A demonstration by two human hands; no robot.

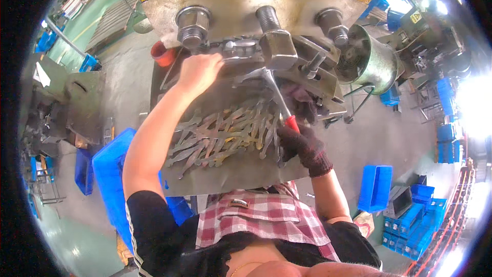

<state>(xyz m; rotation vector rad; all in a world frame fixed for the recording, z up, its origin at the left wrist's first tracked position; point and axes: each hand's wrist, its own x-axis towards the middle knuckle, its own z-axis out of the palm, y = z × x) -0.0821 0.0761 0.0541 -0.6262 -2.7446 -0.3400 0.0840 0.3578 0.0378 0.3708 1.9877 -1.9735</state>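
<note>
My bare left hand (200,73) reaches in at the front of the press die (241,47), its fingers closed at the die's left edge. What they pinch is too small to make out. My right hand (303,150), in a dark knitted glove, grips a metal tool with a red handle (291,123). The tool's shaft slants up and left, and its head lies just below the large bolt block (278,50). Between my hands, a pile of flat, elongated metal pieces (218,136) covers part of the metal table (241,178).
The press ram (230,2), with striped edge and large bolts, hangs over the die. A red cup (163,54) stands at the back left, dark cloth (302,95) at the right. Blue bins (114,174) flank me; a drum fan (376,61) stands at the far right.
</note>
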